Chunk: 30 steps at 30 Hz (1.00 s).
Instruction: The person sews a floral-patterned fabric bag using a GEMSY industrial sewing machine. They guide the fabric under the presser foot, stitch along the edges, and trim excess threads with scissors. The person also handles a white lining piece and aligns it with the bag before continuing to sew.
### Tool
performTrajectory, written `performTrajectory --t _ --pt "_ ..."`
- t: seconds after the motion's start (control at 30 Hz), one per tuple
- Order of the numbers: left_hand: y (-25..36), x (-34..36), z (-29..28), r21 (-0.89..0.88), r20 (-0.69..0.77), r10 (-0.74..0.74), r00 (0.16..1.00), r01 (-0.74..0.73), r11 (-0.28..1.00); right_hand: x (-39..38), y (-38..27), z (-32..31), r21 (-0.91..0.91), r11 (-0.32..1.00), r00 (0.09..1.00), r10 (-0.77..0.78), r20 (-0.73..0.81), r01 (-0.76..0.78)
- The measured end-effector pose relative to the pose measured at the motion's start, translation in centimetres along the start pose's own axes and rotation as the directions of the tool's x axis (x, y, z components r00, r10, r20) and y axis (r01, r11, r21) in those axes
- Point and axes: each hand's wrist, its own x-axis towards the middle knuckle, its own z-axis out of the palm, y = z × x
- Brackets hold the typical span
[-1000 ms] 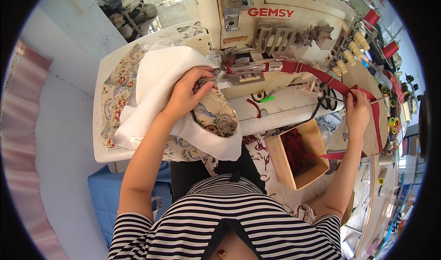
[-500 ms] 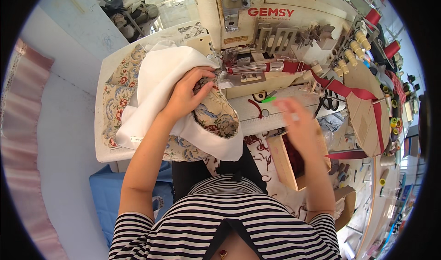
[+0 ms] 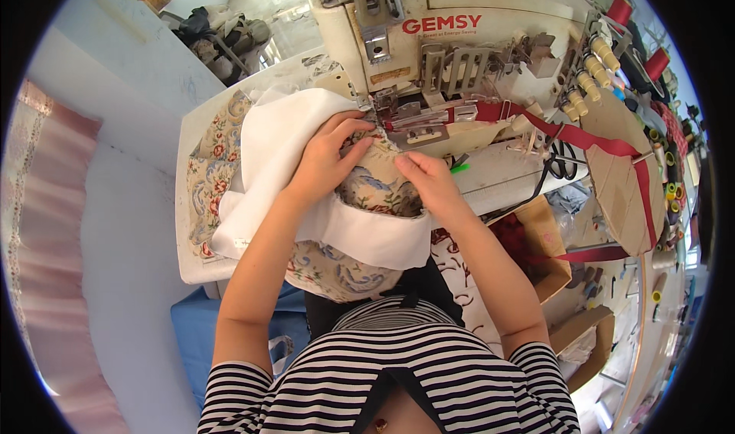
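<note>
A floral tapestry fabric (image 3: pixel 375 185) with a white lining cloth (image 3: pixel 277 135) lies bunched on the sewing machine's bed, its near part hanging over the front edge toward my lap. My left hand (image 3: pixel 325 158) presses on the cloth just left of the needle area, fingers and thumb closing on a fold of it. With thumb and fingers, my right hand (image 3: pixel 432 185) pinches the fabric's edge in front of the presser foot (image 3: pixel 385 103). A red binding tape (image 3: pixel 551 126) runs from the right into a metal folder (image 3: pixel 417 118) beside the needle. Right-hand fingertips are hidden beneath the cloth.
The white sewing machine head (image 3: pixel 459 5) stands across the back. A bright green tool (image 3: pixel 459 168) lies behind my right hand. At right are a wooden box (image 3: pixel 547 231), a cardboard tape disc (image 3: pixel 624 204) and thread cones (image 3: pixel 605 51). Blue cloth (image 3: pixel 191 319) hangs at lower left.
My right hand has come left from near the green tool and the box, and now grips the fabric's edge. My left hand still holds the cloth; the whole view has shifted slightly.
</note>
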Motion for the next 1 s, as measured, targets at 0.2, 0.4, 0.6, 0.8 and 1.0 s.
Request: performTrajectory --t 0.2,0.4,0.6,0.8,1.0 --pt "1.0 0.5 1.5 0.114 -0.108 0.051 0.993 -0.038 0.993 -0.1 0.5 -2.4 0.061 0.998 0.998 0.029 -0.052 -0.025" --pt "0.7 0.8 2.1 0.185 -0.145 0.089 0.985 -0.061 0.981 0.5 0.7 -3.0 0.1 0.994 0.999 0.046 -0.026 -0.043" --pt "0.8 1.1 1.8 0.115 -0.088 -0.052 0.995 0.062 0.991 0.7 1.1 -3.5 0.058 0.996 0.998 0.063 0.005 -0.063" --pt "0.4 1.5 1.2 0.089 -0.024 -0.083 0.996 0.084 0.992 0.5 0.3 -3.4 -0.044 0.996 0.997 0.075 0.011 -0.075" --pt "-1.0 2.3 0.8 0.082 -0.03 0.009 1.0 -0.006 0.997 0.7 0.4 -3.2 -0.014 0.998 0.997 0.064 0.031 -0.064"
